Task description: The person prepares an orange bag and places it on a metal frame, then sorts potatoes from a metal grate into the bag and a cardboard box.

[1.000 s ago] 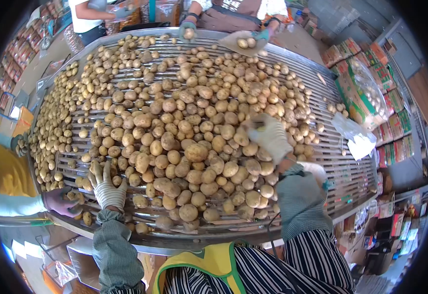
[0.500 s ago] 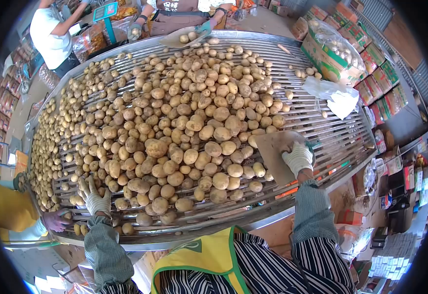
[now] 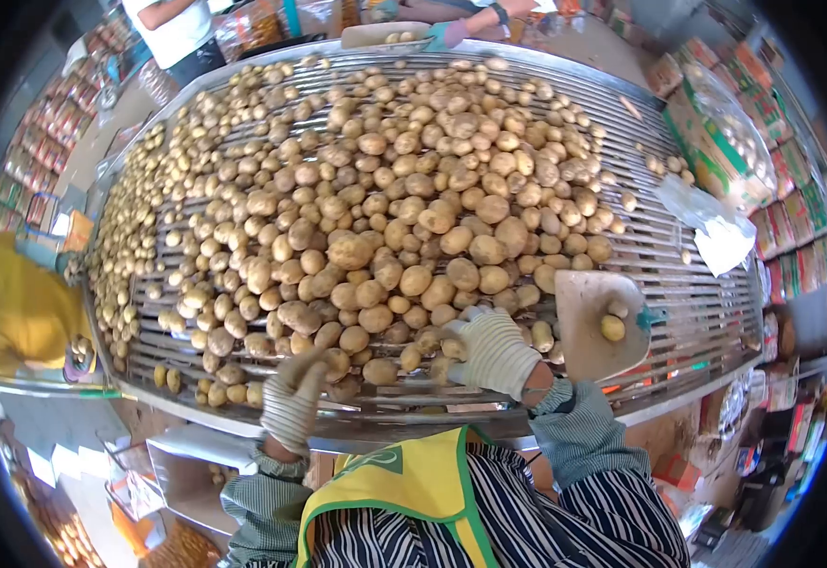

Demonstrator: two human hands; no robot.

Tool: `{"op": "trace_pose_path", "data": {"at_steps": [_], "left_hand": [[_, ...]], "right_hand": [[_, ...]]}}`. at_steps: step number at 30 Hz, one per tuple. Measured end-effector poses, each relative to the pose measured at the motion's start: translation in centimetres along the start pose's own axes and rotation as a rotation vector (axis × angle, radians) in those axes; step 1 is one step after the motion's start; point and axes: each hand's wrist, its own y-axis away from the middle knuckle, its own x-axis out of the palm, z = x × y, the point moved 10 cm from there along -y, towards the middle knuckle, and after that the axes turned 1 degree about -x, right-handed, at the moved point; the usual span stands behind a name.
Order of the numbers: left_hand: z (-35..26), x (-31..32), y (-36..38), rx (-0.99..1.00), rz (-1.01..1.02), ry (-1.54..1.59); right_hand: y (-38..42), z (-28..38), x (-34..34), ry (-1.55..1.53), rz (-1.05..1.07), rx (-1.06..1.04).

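Many loose potatoes (image 3: 415, 280) lie heaped on a slatted metal sorting table (image 3: 678, 339). My left hand (image 3: 292, 399), in a white knit glove, is at the near edge of the heap with its fingers curled in; what they hold, if anything, is hidden. My right hand (image 3: 499, 352), gloved the same, reaches leftward over the near potatoes with its fingers apart, fingertips right at a potato (image 3: 453, 347). Just right of it a flat scoop (image 3: 589, 348) with a green handle rests on the slats. Two potatoes (image 3: 613, 328) lie in the scoop.
At the left end stands a person in yellow (image 3: 21, 303). Across the table, a person's gloved hand (image 3: 447, 35) is beside another scoop (image 3: 361, 36). A carton (image 3: 707, 142) and a clear plastic bag (image 3: 683, 201) sit at the right. An open box (image 3: 191, 473) stands below left.
My right hand has let go of the scoop and moved left to the potatoes. Two potatoes now show in the scoop. My left hand has drawn in toward my body, its fingers curled.
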Motion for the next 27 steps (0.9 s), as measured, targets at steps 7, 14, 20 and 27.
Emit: {"op": "trace_pose_path", "data": {"at_steps": [7,14,20,27], "left_hand": [[1.3,7.3,4.8,-0.613,0.186,0.931],[3.9,4.6,5.3,-0.527,0.144,1.254],[4.4,1.8,6.2,-0.431,0.072,1.345],[5.6,0.8,5.3,-0.378,0.048,1.484]], "right_hand": [[-2.5,7.2,-4.8,-0.797,-0.182,-0.253],[-14.4,0.7,-7.1,-0.377,-0.331,0.110],[-19.9,4.6,-4.2,-0.026,-0.146,0.047],[-15.2,4.1,-5.2,-0.555,-0.284,0.080]]}}
